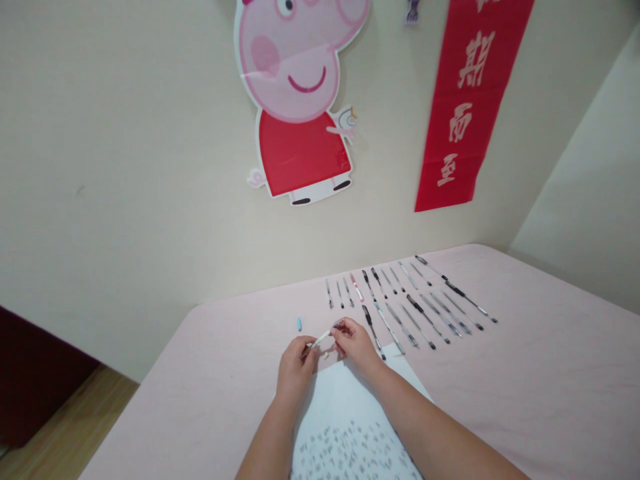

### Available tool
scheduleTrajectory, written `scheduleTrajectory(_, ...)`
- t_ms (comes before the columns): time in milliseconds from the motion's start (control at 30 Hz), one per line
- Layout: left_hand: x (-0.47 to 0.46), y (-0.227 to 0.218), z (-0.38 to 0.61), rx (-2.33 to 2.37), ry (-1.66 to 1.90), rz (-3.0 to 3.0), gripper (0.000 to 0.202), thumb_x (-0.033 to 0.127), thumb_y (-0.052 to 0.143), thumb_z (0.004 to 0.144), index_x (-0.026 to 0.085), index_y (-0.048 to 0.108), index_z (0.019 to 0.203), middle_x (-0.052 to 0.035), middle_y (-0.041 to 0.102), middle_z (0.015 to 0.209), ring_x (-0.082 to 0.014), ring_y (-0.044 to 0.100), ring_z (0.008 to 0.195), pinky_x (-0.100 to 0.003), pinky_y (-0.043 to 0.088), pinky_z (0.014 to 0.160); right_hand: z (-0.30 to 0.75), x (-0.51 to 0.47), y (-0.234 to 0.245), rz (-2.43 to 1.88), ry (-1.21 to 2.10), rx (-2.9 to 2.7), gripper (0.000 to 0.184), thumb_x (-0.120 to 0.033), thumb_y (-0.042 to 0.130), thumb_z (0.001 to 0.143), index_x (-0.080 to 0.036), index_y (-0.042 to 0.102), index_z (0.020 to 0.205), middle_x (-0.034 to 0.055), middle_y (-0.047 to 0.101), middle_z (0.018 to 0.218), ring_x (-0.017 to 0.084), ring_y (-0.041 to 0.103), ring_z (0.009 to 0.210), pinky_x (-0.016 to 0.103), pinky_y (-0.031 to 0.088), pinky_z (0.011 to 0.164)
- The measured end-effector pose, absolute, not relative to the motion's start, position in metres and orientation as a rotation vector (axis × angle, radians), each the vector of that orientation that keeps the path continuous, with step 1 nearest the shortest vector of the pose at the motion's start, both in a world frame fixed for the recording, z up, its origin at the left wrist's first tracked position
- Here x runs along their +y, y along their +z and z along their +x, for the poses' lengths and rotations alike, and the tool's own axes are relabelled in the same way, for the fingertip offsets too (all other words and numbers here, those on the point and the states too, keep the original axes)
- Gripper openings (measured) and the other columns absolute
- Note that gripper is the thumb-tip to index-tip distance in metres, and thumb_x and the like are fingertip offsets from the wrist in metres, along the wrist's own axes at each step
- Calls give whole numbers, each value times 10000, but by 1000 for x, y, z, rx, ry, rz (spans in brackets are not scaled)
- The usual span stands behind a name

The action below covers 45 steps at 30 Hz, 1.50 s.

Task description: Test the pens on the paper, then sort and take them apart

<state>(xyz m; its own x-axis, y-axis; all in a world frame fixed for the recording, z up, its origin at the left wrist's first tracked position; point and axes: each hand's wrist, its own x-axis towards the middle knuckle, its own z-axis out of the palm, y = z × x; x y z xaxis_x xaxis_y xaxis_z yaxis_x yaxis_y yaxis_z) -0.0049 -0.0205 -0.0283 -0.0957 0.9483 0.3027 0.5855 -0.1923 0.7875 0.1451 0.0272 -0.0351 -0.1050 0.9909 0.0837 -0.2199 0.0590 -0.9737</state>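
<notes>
Closest to me lies a white sheet of paper [345, 397], its near part covered in small dark marks too blurred to read, with a bare forearm reaching in over each side of it. Just past its far edge the two hands meet around one slim, pale pen [321, 339], held slantwise above the pink cloth [220, 380]: the left hand [295, 363] pinches the nearer end between thumb and fingers, and the right hand [353, 340] is closed on the farther end. Which end carries the tip I can't make out from here. Below the pen, between the hands, sits a small pale piece [327, 355], and a little beyond the left hand a short blue cap [299, 324] lies on its own. Off to the right, a front row of pens [415, 304] fans out side by side, some with black grips, the nearest of them coming right up to the far corner of the paper. Behind that runs a second row, with a red-and-white pen [357, 288] among darker and clear ones. At the back, the pale wall [150, 167] carries a cartoon pig cutout [305, 153] in a red dress and, to its right, a red banner [467, 113] with light characters running down it
</notes>
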Motion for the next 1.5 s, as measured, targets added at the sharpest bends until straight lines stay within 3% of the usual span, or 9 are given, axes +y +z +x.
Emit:
scheduleTrajectory(267, -20, -30, -7, 1685, 1187, 1778, 180, 268, 517, 764, 194, 652, 857, -38, 663, 809, -175, 595, 733, -284, 455, 679, 144, 29, -39, -967, 1335, -1234, 145, -283, 630, 677, -181, 618, 779, -31, 582, 597, 97, 493, 411, 196, 370, 359)
scheduleTrajectory(400, -19, -33, -11, 1764, 1222, 1723, 198, 280, 513, 769, 181, 637, 887, -48, 663, 834, -185, 596, 758, -299, 454, 704, 145, 25, -40, -1101, 1021, -1546, 45, -176, 578, 719, -179, 623, 716, -17, 571, 616, 114, 500, 517, 228, 406, 501)
scheduleTrajectory(633, -17, -37, -13, 1857, 1302, 1626, 234, 304, 529, 746, 168, 633, 906, -62, 664, 832, -194, 599, 737, -312, 463, 686, 148, 12, -32, -1129, 730, -2132, 163, -78, 587, 733, -185, 656, 835, 32, 582, 860, 146, 565, 789, 240, 413, 734)
scheduleTrajectory(933, -18, -35, -12, 1834, 1359, 1633, 216, 303, 547, 733, 173, 644, 877, -53, 663, 803, -188, 600, 717, -310, 475, 669, 145, 10, -26, -1222, 610, -2278, 139, -92, 502, 827, -169, 613, 795, 50, 575, 844, 164, 558, 773, 259, 403, 700)
scheduleTrajectory(1067, -18, -35, -11, 1827, 1349, 1640, 209, 296, 544, 735, 172, 642, 872, -51, 658, 786, -184, 595, 698, -304, 472, 655, 146, 14, -33, -1159, 682, -2051, 171, -88, 459, 841, -173, 600, 885, 58, 577, 877, 170, 561, 814, 281, 424, 749)
scheduleTrajectory(1167, -18, -34, -11, 1821, 1336, 1646, 197, 289, 535, 743, 176, 637, 868, -45, 652, 788, -180, 591, 693, -299, 469, 649, 148, 21, -39, -1090, 731, -1823, 160, -117, 462, 828, -182, 608, 830, 56, 580, 852, 181, 562, 838, 305, 434, 772)
scheduleTrajectory(1367, -18, -34, -11, 1809, 1310, 1662, 182, 287, 530, 745, 184, 637, 849, -30, 644, 753, -174, 591, 676, -287, 460, 627, 147, 32, -45, -1089, 1153, -1296, 171, -334, 528, 782, -174, 584, 810, -2, 579, 616, 121, 502, 469, 242, 410, 459)
scheduleTrajectory(1500, -18, -34, -10, 1794, 1299, 1699, 180, 272, 527, 732, 189, 647, 839, -32, 656, 768, -176, 595, 690, -291, 462, 639, 147, 35, -44, -1045, 1313, -1081, 269, -419, 612, 712, -164, 596, 798, 0, 606, 597, 102, 496, 444, 219, 411, 431)
